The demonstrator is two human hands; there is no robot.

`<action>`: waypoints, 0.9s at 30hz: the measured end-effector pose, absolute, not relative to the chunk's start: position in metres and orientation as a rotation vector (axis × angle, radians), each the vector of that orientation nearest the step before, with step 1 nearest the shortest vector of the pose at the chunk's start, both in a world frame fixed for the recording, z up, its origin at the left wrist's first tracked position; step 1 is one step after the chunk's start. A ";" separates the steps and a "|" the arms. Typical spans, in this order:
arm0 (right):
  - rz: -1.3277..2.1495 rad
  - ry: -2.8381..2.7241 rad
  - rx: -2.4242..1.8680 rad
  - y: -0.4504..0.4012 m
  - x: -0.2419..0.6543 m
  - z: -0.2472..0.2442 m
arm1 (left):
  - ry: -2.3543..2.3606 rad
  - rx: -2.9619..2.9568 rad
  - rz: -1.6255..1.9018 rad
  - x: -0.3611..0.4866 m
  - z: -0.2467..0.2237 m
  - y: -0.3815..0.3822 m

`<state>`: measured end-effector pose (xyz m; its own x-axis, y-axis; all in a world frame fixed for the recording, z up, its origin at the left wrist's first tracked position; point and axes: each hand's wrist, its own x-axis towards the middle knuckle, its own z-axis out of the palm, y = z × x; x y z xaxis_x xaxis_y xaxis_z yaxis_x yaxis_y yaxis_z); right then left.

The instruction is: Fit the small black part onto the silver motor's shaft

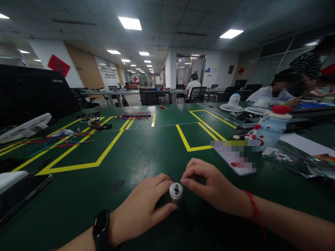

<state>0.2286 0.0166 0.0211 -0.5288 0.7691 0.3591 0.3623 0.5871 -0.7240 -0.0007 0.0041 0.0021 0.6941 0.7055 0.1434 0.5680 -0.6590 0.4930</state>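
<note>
Near the counter's (146,153) front edge, my left hand (142,205) grips a small metal motor (176,192); my right hand (209,186) curls, fingertips pinched beside it.

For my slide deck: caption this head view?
Left hand holds a small metal motor on a green table; right hand touches it.

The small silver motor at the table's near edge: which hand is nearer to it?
Left. The left hand grips the silver motor, fingers wrapped around its body. The right hand sits just right of it, fingertips close to its top.
</note>
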 end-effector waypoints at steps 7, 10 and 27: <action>0.800 -2.200 -0.874 0.013 0.218 0.022 | 0.983 2.483 0.455 -0.001 0.001 0.003; 0.757 -2.176 -0.843 0.011 0.212 0.027 | 0.981 2.484 0.460 -0.001 0.000 0.003; 0.801 -2.623 -1.102 0.029 0.272 0.035 | 0.999 2.467 0.422 -0.001 0.002 0.005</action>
<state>0.2716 0.0291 0.0354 -0.7071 0.7061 -0.0367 0.6061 0.5786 -0.5457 -0.0014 0.0049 0.0024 0.6919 0.7132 0.1126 0.5776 -0.6403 0.5063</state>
